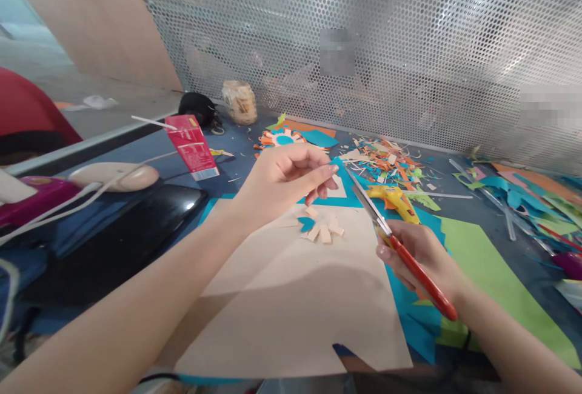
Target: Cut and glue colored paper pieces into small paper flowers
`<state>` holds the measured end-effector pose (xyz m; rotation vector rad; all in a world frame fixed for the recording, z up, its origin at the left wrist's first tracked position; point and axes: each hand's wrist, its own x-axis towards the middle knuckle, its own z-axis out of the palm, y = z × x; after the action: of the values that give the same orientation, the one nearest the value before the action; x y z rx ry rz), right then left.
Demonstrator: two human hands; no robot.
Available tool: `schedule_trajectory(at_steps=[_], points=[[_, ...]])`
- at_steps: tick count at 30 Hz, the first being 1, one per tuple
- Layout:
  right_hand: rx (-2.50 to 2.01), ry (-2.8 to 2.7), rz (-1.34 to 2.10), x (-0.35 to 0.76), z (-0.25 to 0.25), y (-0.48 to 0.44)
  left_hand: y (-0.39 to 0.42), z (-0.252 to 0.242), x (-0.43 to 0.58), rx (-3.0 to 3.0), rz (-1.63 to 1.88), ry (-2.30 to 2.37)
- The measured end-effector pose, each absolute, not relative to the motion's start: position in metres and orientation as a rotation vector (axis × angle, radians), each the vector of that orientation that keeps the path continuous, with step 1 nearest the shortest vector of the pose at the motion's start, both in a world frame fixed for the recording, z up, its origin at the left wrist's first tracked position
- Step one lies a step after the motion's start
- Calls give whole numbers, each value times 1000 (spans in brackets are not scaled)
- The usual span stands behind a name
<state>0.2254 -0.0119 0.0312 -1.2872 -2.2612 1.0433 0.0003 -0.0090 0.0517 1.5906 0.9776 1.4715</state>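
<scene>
My left hand (293,173) is raised over the beige sheet (291,297), thumb and fingers pinched together. Blue paper shows right at its fingertips, but I cannot tell whether it is held or lies behind. My right hand (416,254) grips red-handled scissors (386,230), blades pointing up and left towards the left fingertips. Below the left hand, a flower-like ring of beige paper strips (324,233) lies on the sheet with a small blue paper piece (306,224) at its left side. A yellow glue gun (395,200) lies just beyond the right hand.
Paper scraps (386,160) are heaped at the back, beside an orange, white and blue paper flower (284,138). A red drink carton (193,148) with a straw and a black tray-like object (122,242) are left. Green paper (495,279) lies right. Perforated metal (364,36) stands behind.
</scene>
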Motion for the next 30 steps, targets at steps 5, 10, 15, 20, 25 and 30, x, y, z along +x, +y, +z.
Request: schedule_trajectory(at_steps=[5, 10, 15, 20, 25, 30], points=[[-1287, -2274, 1052, 225, 32, -13, -10, 52, 0, 1613, 1476, 1004], [-1297, -2277, 1025, 226, 31, -13, -10, 51, -1, 1619, 1484, 1010], [-1291, -2275, 1046, 226, 31, -12, -10, 51, 0, 1637, 1475, 1012], [-1298, -2262, 1086, 226, 30, -11, -10, 50, 1, 1661, 1453, 983], [-1306, -2273, 1067, 227, 30, -12, -10, 50, 0, 1669, 1452, 984], [-1324, -2284, 1041, 225, 33, -12, -10, 50, 0, 1695, 1439, 981]])
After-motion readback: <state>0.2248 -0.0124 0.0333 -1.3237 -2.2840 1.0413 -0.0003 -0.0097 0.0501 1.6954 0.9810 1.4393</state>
